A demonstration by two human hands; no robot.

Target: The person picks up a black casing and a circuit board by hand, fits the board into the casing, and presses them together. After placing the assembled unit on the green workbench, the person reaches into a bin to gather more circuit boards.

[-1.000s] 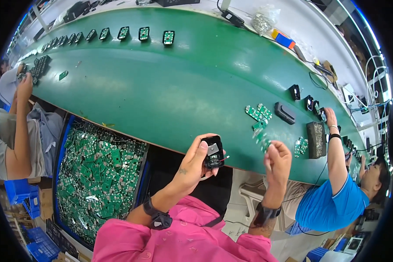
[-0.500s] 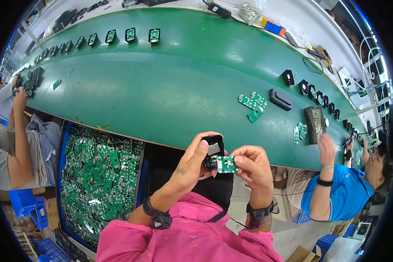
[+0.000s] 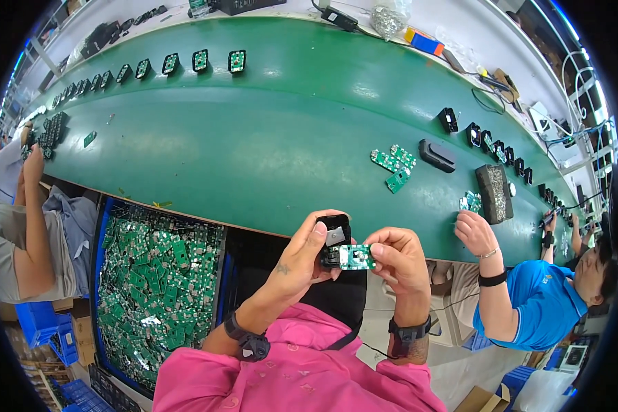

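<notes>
My left hand [image 3: 307, 248] is closed around a small black plastic housing [image 3: 334, 223], its open side facing up with a grey block inside. Between thumb and fingers, my right hand [image 3: 395, 257] pinches the right end of a green circuit board [image 3: 356, 257]. The board lies level in front of the housing, and its left end overlaps the housing's lower part. Whether the two are joined, I cannot tell. Both hands are just off the table's near edge.
Loose circuit boards [image 3: 393, 165] and a black case [image 3: 437, 156] lie on the green table [image 3: 254, 158]. Filled housings [image 3: 237, 61] line the back left. A bin of boards [image 3: 158, 288] stands at my left. Co-workers sit both sides; the right one's hand [image 3: 476, 233] touches boards.
The circuit board in my right hand has turned slightly, showing its face differently. My left hand keeps its hold. The right co-worker's hand has come down and left to the boards near the block.
</notes>
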